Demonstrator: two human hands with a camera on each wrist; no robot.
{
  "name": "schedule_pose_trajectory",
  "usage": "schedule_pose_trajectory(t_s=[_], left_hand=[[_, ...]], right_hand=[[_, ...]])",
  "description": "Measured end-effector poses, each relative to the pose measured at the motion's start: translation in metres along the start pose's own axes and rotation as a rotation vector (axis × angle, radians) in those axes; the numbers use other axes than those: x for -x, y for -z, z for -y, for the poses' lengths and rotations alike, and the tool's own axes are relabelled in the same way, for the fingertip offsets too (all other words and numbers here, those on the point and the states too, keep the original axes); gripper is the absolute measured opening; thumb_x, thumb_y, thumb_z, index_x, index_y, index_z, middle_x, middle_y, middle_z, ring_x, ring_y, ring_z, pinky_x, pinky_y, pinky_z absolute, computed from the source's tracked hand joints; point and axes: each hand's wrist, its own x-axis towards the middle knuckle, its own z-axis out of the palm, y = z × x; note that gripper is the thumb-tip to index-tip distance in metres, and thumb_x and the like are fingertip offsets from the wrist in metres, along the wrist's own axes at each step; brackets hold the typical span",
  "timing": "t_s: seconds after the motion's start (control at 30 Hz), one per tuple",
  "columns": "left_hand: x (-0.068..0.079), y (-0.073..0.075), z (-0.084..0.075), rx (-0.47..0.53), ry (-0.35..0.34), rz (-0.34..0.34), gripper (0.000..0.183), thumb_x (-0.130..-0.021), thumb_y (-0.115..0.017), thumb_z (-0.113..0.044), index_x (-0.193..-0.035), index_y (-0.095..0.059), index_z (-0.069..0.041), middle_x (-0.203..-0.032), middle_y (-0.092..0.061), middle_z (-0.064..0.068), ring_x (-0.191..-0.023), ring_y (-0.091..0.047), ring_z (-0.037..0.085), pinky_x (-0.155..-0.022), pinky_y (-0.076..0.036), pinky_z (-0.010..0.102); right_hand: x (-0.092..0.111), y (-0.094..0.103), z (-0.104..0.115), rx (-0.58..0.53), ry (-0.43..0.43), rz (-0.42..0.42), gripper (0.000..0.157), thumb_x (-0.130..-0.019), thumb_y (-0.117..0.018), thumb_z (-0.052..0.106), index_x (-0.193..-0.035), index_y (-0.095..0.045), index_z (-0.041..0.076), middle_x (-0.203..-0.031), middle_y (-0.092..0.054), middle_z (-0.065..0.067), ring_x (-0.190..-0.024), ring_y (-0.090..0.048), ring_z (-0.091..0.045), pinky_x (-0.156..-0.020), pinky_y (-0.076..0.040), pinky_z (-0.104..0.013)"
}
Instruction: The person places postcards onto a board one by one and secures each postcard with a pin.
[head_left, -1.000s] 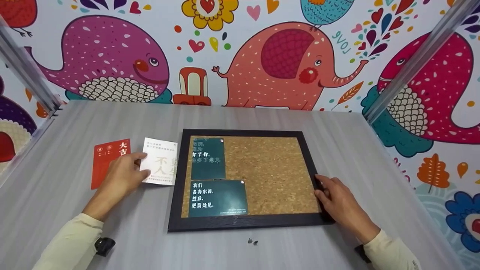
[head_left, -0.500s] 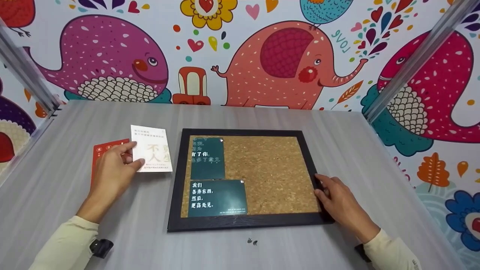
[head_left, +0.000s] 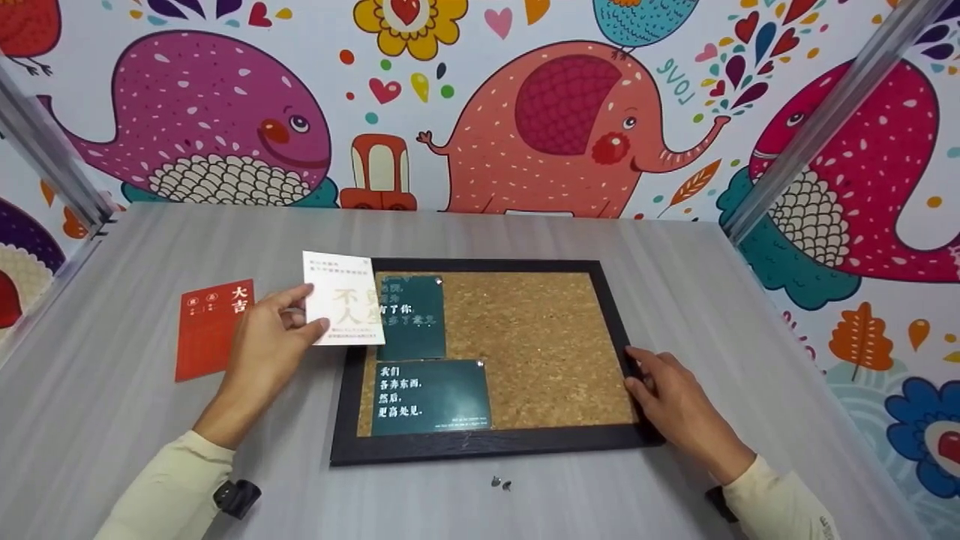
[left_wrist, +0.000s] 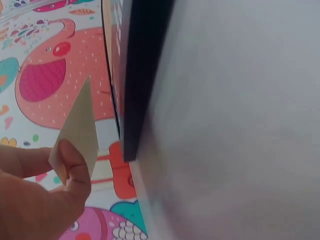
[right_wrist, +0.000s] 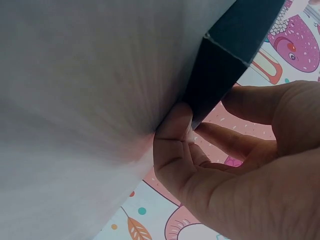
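Between thumb and fingers, my left hand (head_left: 274, 341) pinches a white card (head_left: 337, 300) with printed characters by its left edge. In the head view this card overlaps the left rim of a black-framed cork board (head_left: 540, 345); the left wrist view has the card (left_wrist: 80, 132) raised off the table, beside the frame. My right hand (head_left: 679, 405) grips the board's right side near its lower corner, fingers curled at the frame's edge (right_wrist: 220, 70). Two dark green cards, an upper one (head_left: 416, 341) and a lower one (head_left: 439, 409), lie on the cork's left part, each with a pin at its upper right corner.
A red card (head_left: 202, 337) lies on the table left of the board, partly behind my left hand. Two small metal pins (head_left: 496, 481) sit on the grey table (head_left: 420, 502) in front of the board. A cartoon-printed wall (head_left: 465, 97) stands behind.
My left hand first drew the white card left and away from me, then brought it right over the board's left rim. More of the red card shows. My right hand has stayed on the frame.
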Motion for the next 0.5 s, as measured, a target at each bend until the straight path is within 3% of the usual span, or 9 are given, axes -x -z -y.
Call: schedule_pose_trajectory(t_s=[0.13, 0.5], left_hand=[[0.003, -0.01, -0.007, 0.017, 0.008, 0.018, 0.06, -0.1, -0.077, -0.003, -0.155, -0.055, 0.009, -0.123, -0.068, 0.028, -0.105, -0.066, 0.034, -0.07, -0.05, 0.012], [0.003, -0.042, -0.018, 0.071, -0.07, 0.041, 0.055, -0.097, -0.077, 0.002, -0.149, -0.06, 0.012, -0.122, -0.069, 0.026, -0.1, -0.069, 0.029, -0.074, -0.05, 0.017]], right_hand=[[0.0, -0.001, 0.0, -0.002, 0.001, -0.001, 0.05, -0.107, -0.071, 0.005, -0.152, -0.057, -0.011, -0.11, -0.065, -0.016, -0.084, -0.055, -0.018, -0.073, -0.05, -0.033], [-0.001, -0.002, -0.001, 0.009, 0.014, -0.013, 0.049, -0.107, -0.071, 0.004, -0.15, -0.057, -0.013, -0.105, -0.064, -0.013, -0.084, -0.054, -0.017, -0.074, -0.049, -0.034]])
